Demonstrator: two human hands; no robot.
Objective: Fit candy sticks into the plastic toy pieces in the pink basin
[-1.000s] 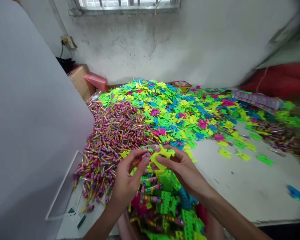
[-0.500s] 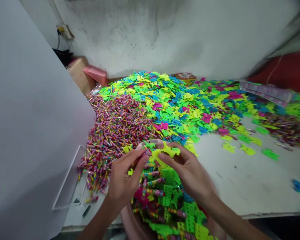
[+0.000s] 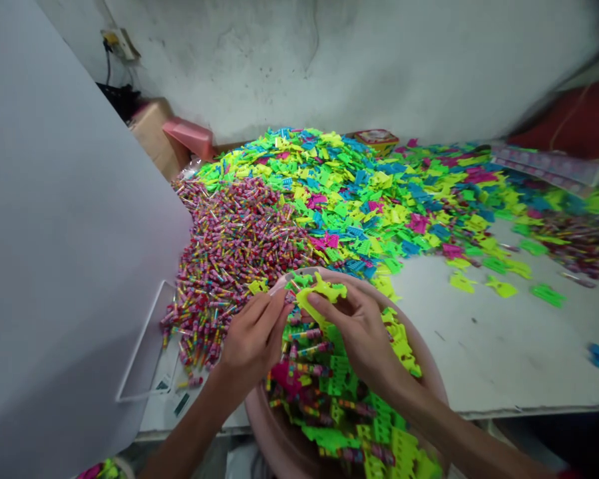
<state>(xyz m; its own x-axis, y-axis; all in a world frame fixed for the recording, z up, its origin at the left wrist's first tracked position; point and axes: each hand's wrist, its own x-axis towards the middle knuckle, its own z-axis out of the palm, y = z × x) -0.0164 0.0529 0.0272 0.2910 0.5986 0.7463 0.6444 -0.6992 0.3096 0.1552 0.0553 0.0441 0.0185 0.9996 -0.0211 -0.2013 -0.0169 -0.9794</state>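
Observation:
Over a pink basin (image 3: 432, 359), my left hand (image 3: 252, 336) pinches a small tube with a pink and red wrapper (image 3: 290, 297), mostly covered by the fingers. My right hand (image 3: 367, 332) grips a flat yellow plastic piece (image 3: 324, 291) with a cut-out outline, thumb on top. The tube and the yellow piece meet or nearly meet; I cannot tell whether they are joined. Below both hands, the basin holds green plastic pieces (image 3: 339, 376), yellow ones and several wrapped tubes (image 3: 312, 368).
Behind the basin lie a heap of small wrapped tubes (image 3: 244, 233) and a larger heap of coloured plastic pieces (image 3: 329, 173). A white panel (image 3: 80, 266) stands at the left, near a clear frame (image 3: 142, 342). Loose pieces (image 3: 502, 287) lie on the white table (image 3: 479, 352).
The view has shifted, showing more of the basin's right side. Both hands keep their holds, and the yellow piece has come slightly closer to the left hand's fingers.

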